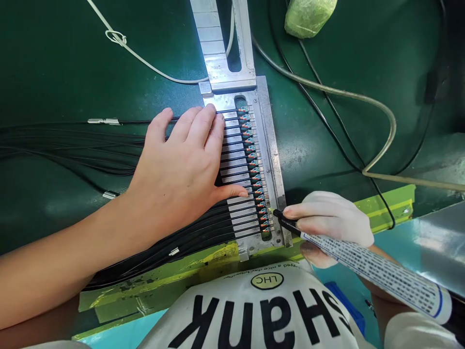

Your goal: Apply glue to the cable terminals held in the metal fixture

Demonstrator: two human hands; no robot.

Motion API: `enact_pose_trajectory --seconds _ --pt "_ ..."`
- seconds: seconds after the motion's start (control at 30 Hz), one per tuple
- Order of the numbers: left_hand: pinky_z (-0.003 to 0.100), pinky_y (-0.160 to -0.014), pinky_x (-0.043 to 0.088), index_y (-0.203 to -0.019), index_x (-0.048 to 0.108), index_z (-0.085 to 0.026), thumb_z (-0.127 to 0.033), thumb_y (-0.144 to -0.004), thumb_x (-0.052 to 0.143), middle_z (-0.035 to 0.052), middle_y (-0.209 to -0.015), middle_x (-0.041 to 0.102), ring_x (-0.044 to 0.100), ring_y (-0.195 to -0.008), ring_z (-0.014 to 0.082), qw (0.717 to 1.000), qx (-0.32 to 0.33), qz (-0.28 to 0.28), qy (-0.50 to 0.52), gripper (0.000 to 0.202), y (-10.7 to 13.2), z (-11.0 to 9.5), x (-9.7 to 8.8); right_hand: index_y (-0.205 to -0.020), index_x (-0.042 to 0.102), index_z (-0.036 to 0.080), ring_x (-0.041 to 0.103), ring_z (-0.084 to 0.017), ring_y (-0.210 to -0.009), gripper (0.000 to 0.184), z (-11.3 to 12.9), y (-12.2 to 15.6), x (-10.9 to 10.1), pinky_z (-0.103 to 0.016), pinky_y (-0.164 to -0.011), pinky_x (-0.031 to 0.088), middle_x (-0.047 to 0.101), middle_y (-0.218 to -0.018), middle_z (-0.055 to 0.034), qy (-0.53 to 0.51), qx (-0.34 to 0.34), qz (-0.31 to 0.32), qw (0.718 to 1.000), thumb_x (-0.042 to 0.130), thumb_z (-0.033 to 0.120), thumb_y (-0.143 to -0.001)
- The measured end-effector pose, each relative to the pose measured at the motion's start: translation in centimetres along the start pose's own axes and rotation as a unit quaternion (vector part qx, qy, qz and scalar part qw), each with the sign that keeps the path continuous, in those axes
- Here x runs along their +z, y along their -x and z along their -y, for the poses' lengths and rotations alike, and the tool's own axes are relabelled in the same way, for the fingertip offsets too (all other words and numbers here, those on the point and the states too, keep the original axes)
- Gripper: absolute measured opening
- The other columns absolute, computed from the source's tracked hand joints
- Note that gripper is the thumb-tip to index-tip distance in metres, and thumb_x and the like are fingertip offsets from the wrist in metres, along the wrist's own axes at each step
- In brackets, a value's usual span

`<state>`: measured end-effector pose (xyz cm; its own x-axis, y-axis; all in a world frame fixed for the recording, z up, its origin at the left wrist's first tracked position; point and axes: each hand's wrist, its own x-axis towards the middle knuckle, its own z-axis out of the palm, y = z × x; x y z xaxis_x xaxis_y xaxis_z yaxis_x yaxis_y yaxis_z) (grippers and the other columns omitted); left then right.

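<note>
My left hand (181, 169) lies flat, fingers stretched out, on a row of black cables (232, 160) set in a metal fixture (271, 145). It presses them down just left of their coloured wire ends (254, 167). My right hand (327, 218), in a white glove, pinches a pen-shaped tool (366, 264) with a black tip and a printed white barrel. The tip touches the lowest wire ends near the fixture's front right corner.
A bundle of black cables (72, 145) runs left across the green mat. A white cord (145, 60) and a beige hose (363, 102) cross the back. A green wrapped object (308, 17) sits at the top. Yellow tape (392, 203) marks the table edge.
</note>
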<state>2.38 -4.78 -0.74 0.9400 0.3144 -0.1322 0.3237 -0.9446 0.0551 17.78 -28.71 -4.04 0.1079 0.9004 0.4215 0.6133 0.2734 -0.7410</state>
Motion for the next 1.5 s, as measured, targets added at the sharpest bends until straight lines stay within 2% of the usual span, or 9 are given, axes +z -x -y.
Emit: enact_pose_trajectory --seconds 0.2,0.33,0.4,0.6,0.77,1.0,1.17,1.33,1.5 --pt "0.055 -0.13 0.022 -0.166 0.027 -0.02 -0.089 -0.084 0.031 0.0098 -0.168 0.036 0.033 -0.156 0.039 1.0 -0.016 0.012 0.024 0.108 0.0 0.0 -0.2 -0.094 0.065 0.015 0.065 -0.017 -0.074 0.028 -0.1 -0.2 0.0 -0.034 -0.066 0.054 0.076 -0.103 -0.0123 -0.004 -0.003 -0.011 1.0 0.057 0.039 -0.104" --pt "0.06 -0.124 0.029 -0.159 0.034 0.0 -0.086 -0.092 0.003 0.0242 -0.162 0.039 0.038 -0.152 0.0413 1.0 0.009 -0.006 -0.02 0.114 0.0 0.0 0.1 -0.093 0.065 0.015 0.065 -0.016 -0.073 0.027 -0.1 -0.2 0.0 -0.034 -0.065 0.054 0.076 -0.103 -0.0128 -0.007 -0.005 -0.016 1.0 0.057 0.039 -0.104" --pt "0.062 -0.121 0.032 -0.156 0.037 0.004 -0.086 -0.091 -0.008 0.0275 -0.159 0.041 0.041 -0.15 0.0424 0.999 0.018 -0.018 -0.03 0.12 0.0 0.0 0.2 -0.093 0.065 0.015 0.065 -0.017 -0.073 0.028 -0.2 -0.2 0.0 -0.034 -0.065 0.054 0.076 -0.102 -0.013 -0.007 -0.003 -0.018 1.0 0.057 0.04 -0.104" --pt "0.064 -0.119 0.035 -0.153 0.039 0.006 -0.089 -0.09 -0.006 0.0282 -0.158 0.042 0.043 -0.148 0.0434 0.998 0.031 -0.032 -0.033 0.123 0.0 0.1 0.2 -0.094 0.064 0.016 0.065 -0.016 -0.072 0.026 -0.1 -0.3 0.0 -0.034 -0.064 0.054 0.076 -0.101 -0.0129 -0.003 -0.005 -0.018 1.0 0.057 0.038 -0.104" --pt "0.062 -0.12 0.033 -0.154 0.038 0.001 -0.092 -0.09 0.028 0.0276 -0.158 0.043 0.042 -0.148 0.0433 0.999 0.029 -0.032 -0.032 0.113 0.0 0.2 0.4 -0.095 0.064 0.016 0.065 -0.017 -0.074 0.024 -0.3 -0.1 0.0 -0.035 -0.065 0.055 0.076 -0.105 -0.0139 -0.002 -0.007 -0.009 1.0 0.058 0.038 -0.103" --pt "0.061 -0.122 0.03 -0.157 0.033 -0.001 -0.094 -0.088 0.021 0.027 -0.159 0.04 0.039 -0.15 0.0433 0.999 0.025 -0.003 -0.033 0.116 -0.2 0.3 0.2 -0.097 0.064 0.014 0.066 -0.018 -0.079 0.023 0.9 0.7 -0.5 -0.036 -0.069 0.056 0.074 -0.108 -0.0143 -0.005 -0.036 -0.032 0.999 0.058 0.035 -0.103" --pt "0.062 -0.121 0.03 -0.157 0.036 0.001 -0.094 -0.082 -0.012 0.0275 -0.157 0.041 0.04 -0.148 0.0448 0.999 0.025 -0.01 -0.025 0.131 -0.1 0.4 0.1 -0.096 0.063 0.017 0.063 -0.017 -0.07 0.023 1.1 0.8 -0.4 -0.035 -0.064 0.051 0.076 -0.103 -0.0124 0.023 -0.013 0.017 1.0 0.055 0.036 -0.104" --pt "0.063 -0.119 0.032 -0.153 0.04 0.007 -0.096 -0.083 -0.008 0.0304 -0.155 0.044 0.043 -0.145 0.0472 0.999 0.032 -0.025 -0.011 0.134 0.0 0.2 0.1 -0.093 0.062 0.018 0.064 -0.017 -0.069 0.024 0.6 0.5 -0.3 -0.035 -0.062 0.05 0.076 -0.104 -0.0108 0.029 -0.007 0.04 0.999 0.052 0.037 -0.104" --pt "0.064 -0.119 0.032 -0.154 0.04 0.006 -0.095 -0.083 -0.009 0.0303 -0.156 0.043 0.041 -0.147 0.0464 0.999 0.032 -0.025 -0.008 0.132 0.0 0.2 0.0 -0.094 0.062 0.018 0.064 -0.017 -0.07 0.025 0.6 0.4 -0.2 -0.035 -0.063 0.051 0.076 -0.104 -0.0116 0.02 -0.005 0.019 1.0 0.052 0.038 -0.105"
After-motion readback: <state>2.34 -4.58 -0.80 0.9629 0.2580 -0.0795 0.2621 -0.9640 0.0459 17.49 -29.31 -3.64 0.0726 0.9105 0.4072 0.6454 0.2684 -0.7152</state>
